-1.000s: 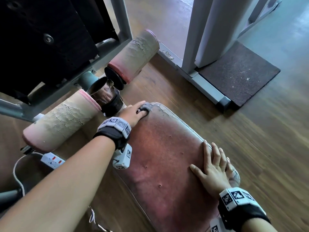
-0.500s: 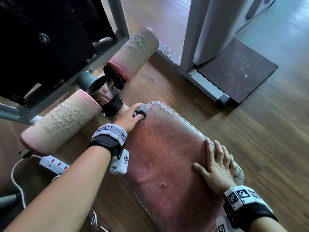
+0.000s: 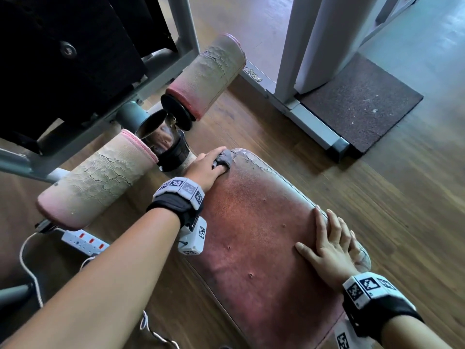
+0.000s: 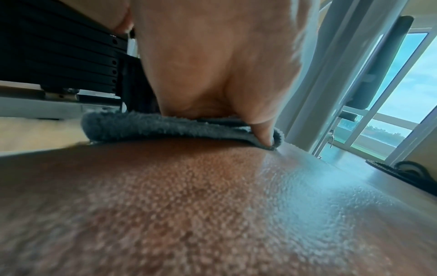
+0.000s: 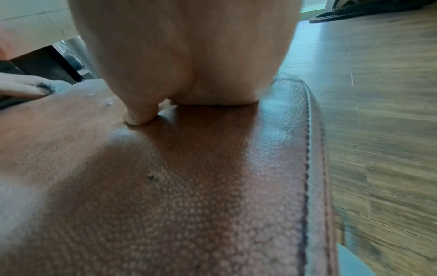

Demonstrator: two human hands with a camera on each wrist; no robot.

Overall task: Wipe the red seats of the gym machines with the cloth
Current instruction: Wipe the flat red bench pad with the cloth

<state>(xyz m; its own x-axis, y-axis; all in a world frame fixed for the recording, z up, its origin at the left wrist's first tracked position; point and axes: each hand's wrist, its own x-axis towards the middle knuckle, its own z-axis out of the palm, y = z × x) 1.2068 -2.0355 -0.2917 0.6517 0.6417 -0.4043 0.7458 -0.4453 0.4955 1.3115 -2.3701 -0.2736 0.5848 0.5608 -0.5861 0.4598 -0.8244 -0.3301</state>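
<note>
The worn red seat point(image 3: 251, 235) fills the lower middle of the head view, with cracked vinyl at its far edge. My left hand point(image 3: 206, 167) grips a small grey cloth point(image 3: 224, 157) and presses it onto the seat's far-left corner. In the left wrist view the thumb point(image 4: 262, 130) pins the bunched cloth point(image 4: 165, 128) to the pebbled red surface point(image 4: 212, 205). My right hand point(image 3: 327, 248) lies flat with straight fingers on the seat's right edge. The right wrist view shows its palm point(image 5: 184, 52) resting beside the seat's stitched seam point(image 5: 307, 168).
Two cracked foam rollers point(image 3: 100, 182) point(image 3: 208, 74) hang on the grey machine frame just beyond the seat. A black weight stack point(image 3: 63, 59) stands behind them. A white power strip point(image 3: 85, 241) and cable lie on the floor at left. A dark mat point(image 3: 359, 104) lies at the back right.
My left hand has shifted the cloth only slightly back and forth at the seat's far-left corner. My right hand has stayed flat on the right edge.
</note>
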